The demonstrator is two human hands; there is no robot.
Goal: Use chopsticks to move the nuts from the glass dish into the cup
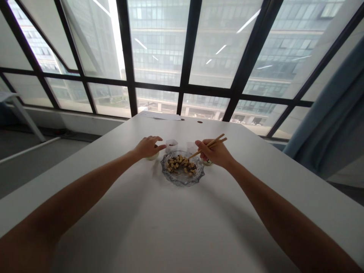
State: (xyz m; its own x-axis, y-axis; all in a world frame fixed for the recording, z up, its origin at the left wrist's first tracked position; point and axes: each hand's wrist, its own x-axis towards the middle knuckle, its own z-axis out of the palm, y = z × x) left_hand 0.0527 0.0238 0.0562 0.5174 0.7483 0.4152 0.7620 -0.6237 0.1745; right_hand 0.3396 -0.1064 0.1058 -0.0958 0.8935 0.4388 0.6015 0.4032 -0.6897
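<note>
A scalloped glass dish (182, 180) holding several pale nuts and dark bits sits mid-table. My right hand (215, 152) is closed around a pair of wooden chopsticks (210, 144), whose tips reach down into the dish. My left hand (148, 146) rests curled over a small pale bowl (152, 156) just left of the dish, covering most of it. Behind the dish stand a small clear cup (171, 145) with something dark inside and a second clear cup (192, 146). Another small bowl (208, 162) peeks out under my right hand.
The white table (159, 227) stretches toward a wall of large windows with black frames. Papers (160, 115) lie at the table's far edge. A blue curtain (332, 113) hangs at the right, and a white table leg (24, 117) shows at the left.
</note>
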